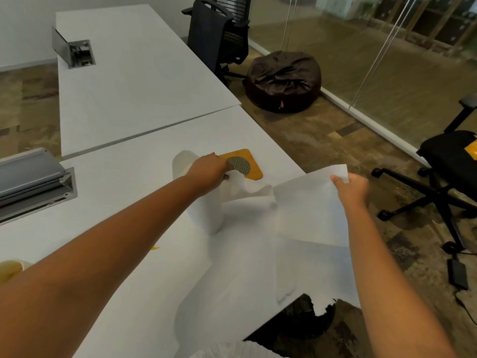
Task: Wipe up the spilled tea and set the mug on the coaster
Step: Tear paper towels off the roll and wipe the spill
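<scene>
Left hand (210, 171) is clamped over the top of the paper roll (204, 202), fingers curled around it, and the roll stands upright on the tabletop (129, 177), long axis vertical. Right hand (352, 188) is out past the tabletop's edge, pinching the corner of a sheet (307, 215) between thumb and fingers. That sheet stretches in a long band from the roll across to the right hand and hangs toward the near edge, its lower end ragged. The coaster (244, 164), orange with a dark mesh disc in the middle, lies flat just beyond the left hand's fingertips, partly hidden by them, well to the left of the right hand. The mug (10, 267) sits far back by the left elbow at the frame's edge, only its rim and brownish inside showing; which way it points cannot be told. A small yellow splash of tea (154, 248) shows just beside the left forearm, between mug and roll.
</scene>
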A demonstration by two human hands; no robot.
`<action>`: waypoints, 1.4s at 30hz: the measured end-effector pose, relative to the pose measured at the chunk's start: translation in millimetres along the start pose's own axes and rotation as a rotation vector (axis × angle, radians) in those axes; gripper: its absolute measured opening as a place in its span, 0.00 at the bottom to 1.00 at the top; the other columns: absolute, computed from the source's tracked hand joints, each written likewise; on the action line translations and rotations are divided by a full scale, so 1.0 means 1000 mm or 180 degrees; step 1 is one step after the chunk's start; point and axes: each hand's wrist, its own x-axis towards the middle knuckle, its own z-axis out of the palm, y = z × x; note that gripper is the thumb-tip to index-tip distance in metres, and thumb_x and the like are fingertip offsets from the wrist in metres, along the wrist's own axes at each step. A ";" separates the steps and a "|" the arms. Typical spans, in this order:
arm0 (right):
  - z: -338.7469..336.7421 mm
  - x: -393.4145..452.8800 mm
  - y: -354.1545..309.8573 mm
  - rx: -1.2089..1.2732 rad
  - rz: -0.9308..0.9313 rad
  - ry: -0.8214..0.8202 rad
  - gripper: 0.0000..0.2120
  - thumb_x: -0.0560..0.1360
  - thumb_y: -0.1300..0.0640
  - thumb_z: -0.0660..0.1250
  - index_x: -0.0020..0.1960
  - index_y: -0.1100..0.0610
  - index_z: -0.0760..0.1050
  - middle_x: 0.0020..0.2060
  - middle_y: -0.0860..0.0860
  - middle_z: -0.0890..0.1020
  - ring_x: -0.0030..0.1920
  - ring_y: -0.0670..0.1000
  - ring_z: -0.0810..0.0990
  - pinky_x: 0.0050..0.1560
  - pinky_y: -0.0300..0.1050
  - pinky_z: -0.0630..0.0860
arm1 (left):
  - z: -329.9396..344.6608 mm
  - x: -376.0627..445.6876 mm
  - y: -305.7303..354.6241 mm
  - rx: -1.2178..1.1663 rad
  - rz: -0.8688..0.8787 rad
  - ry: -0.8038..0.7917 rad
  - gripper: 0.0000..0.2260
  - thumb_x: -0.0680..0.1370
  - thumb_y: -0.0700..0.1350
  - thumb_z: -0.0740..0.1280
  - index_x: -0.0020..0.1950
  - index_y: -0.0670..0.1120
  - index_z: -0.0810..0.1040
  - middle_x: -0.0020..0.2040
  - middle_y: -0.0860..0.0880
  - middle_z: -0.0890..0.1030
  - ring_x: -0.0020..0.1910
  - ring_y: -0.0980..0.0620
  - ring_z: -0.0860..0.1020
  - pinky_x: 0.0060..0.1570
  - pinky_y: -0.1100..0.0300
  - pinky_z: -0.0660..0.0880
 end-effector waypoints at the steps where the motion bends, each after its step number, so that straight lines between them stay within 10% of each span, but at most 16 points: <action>1: -0.002 0.001 -0.002 0.0038 0.0052 0.0098 0.13 0.73 0.53 0.69 0.47 0.65 0.77 0.44 0.62 0.82 0.40 0.60 0.78 0.47 0.56 0.78 | 0.001 0.000 0.000 -0.0002 0.0000 0.0033 0.11 0.77 0.40 0.62 0.58 0.44 0.79 0.52 0.41 0.82 0.54 0.39 0.77 0.70 0.50 0.62; 30: -0.033 0.023 -0.020 0.0130 0.0149 0.1317 0.17 0.77 0.52 0.64 0.61 0.62 0.74 0.58 0.59 0.80 0.57 0.58 0.79 0.52 0.48 0.74 | 0.007 0.002 0.004 -0.0233 -0.0046 -0.0176 0.12 0.78 0.41 0.61 0.60 0.46 0.78 0.58 0.40 0.79 0.64 0.39 0.71 0.63 0.49 0.69; 35: -0.026 0.017 -0.031 -0.0006 -0.0244 0.1235 0.17 0.77 0.51 0.63 0.59 0.62 0.75 0.56 0.59 0.81 0.56 0.59 0.79 0.49 0.46 0.73 | -0.003 0.001 0.006 -0.0099 0.0287 0.0062 0.12 0.78 0.39 0.61 0.58 0.44 0.79 0.58 0.44 0.80 0.60 0.46 0.76 0.73 0.52 0.46; 42: 0.020 -0.012 -0.047 -0.0263 -0.0814 0.0673 0.16 0.79 0.53 0.58 0.62 0.59 0.73 0.57 0.59 0.80 0.56 0.61 0.78 0.53 0.50 0.74 | -0.009 -0.029 0.013 0.0273 0.0752 0.0310 0.10 0.73 0.37 0.65 0.48 0.49 0.83 0.69 0.48 0.71 0.73 0.49 0.59 0.72 0.47 0.38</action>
